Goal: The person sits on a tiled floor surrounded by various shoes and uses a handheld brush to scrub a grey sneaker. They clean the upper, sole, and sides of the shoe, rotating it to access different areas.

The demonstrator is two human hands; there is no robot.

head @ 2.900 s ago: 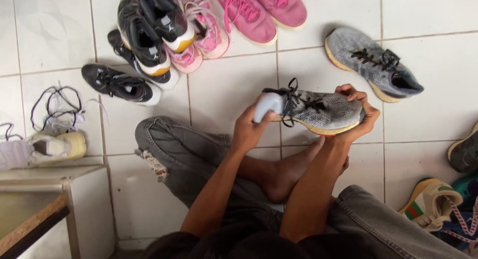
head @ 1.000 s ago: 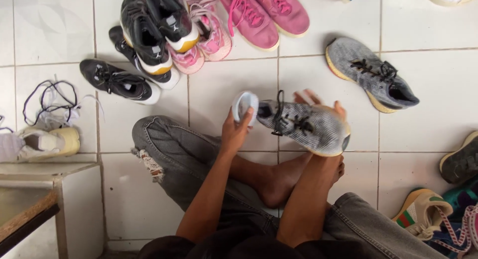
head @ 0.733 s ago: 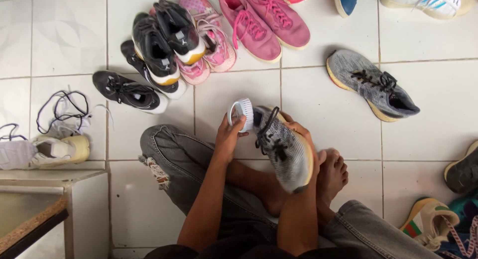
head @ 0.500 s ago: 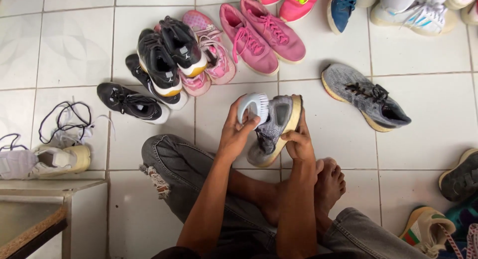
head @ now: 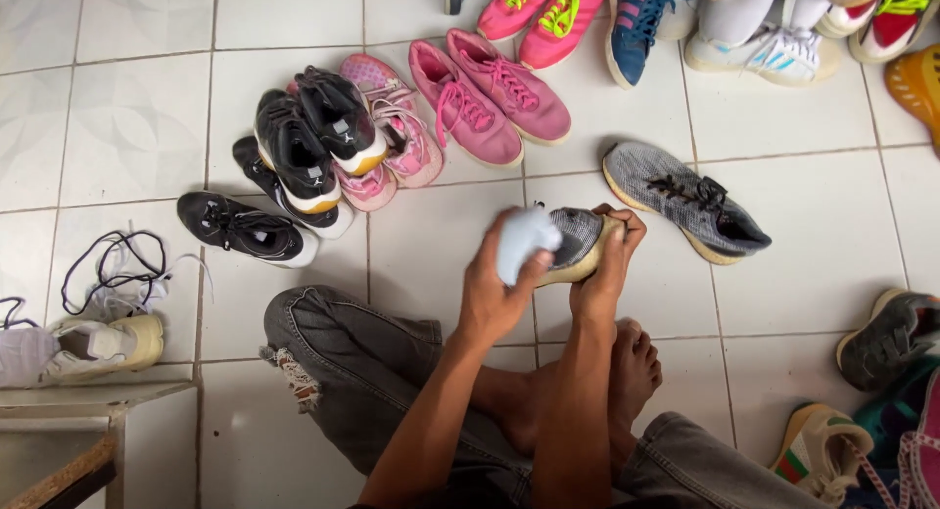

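Note:
I sit on a white tiled floor with my legs folded in grey jeans. My right hand (head: 604,274) grips a grey knit sneaker (head: 580,237), turned end-on so little of it shows. My left hand (head: 490,296) holds a pale blue cloth (head: 525,240) pressed against the sneaker's side. The matching grey sneaker (head: 683,201) lies on the tiles just right of my hands. My bare foot (head: 634,372) rests below them.
Black-and-white sneakers (head: 308,152) and pink sneakers (head: 485,96) lie in a cluster ahead. More coloured shoes (head: 646,24) line the far edge and the right side (head: 886,338). Loose black laces (head: 113,264) and a cream shoe (head: 93,343) sit left, beside a low ledge (head: 69,421).
The grey sneaker has been turned from lying sideways across my hands to end-on. My head has tipped up, so more shoes show at the top.

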